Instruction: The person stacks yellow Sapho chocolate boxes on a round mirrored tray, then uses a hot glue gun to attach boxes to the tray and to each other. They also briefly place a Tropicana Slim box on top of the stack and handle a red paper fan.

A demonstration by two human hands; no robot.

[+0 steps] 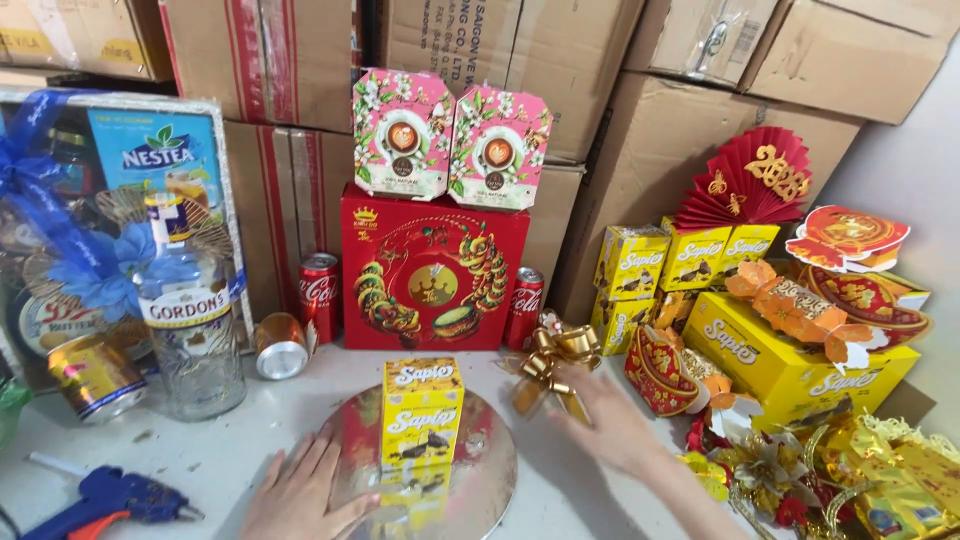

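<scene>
A small yellow box (421, 412) stands upright in the middle of a round silver board (480, 470) on the white table. My left hand (302, 492) lies flat with spread fingers on the board's left edge. My right hand (612, 422) reaches toward a gold ribbon bow (549, 362) lying just right of the board; its fingertips touch the bow's lower loops. Neither hand grips anything.
Behind the board stand a red square tin (433, 268), two red cans (319, 293) and two pink boxes (444, 139). A clear bottle (190, 320), a tipped can (280, 347) and a wrapped gift basket (90, 190) are left. A blue glue gun (110, 497) lies front left. Yellow boxes (790, 365) and red paper decorations (745, 180) crowd the right.
</scene>
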